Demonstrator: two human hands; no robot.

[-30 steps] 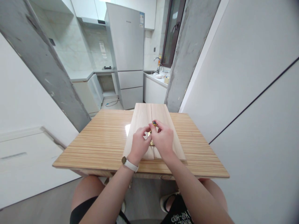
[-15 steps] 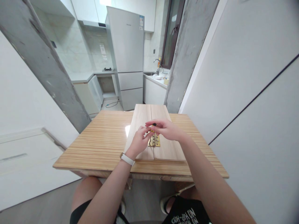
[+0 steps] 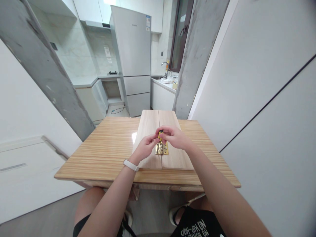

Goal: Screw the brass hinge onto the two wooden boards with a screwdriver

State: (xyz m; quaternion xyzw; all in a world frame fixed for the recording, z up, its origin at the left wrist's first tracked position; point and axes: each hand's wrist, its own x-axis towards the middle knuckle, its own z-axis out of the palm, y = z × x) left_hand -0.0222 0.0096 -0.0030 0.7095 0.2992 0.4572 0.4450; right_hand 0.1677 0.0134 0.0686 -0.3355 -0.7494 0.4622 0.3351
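Where two boards meet, brass hinge (image 3: 162, 149), shiny, flat, small yellow-black tool (image 3: 160, 134) above

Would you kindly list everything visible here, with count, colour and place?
boards: two, pale wood, side by side on the table
hinge: one, brass, across the seam between the boards
screwdriver: one, yellow and black, small, upright over the hinge
table: one, striped wood, centre
fridge: one, grey, behind
tap: one, metal, far counter
watch: one, white strap, left wrist
left hand: at the screwdriver
right hand: fingers pinching the screwdriver
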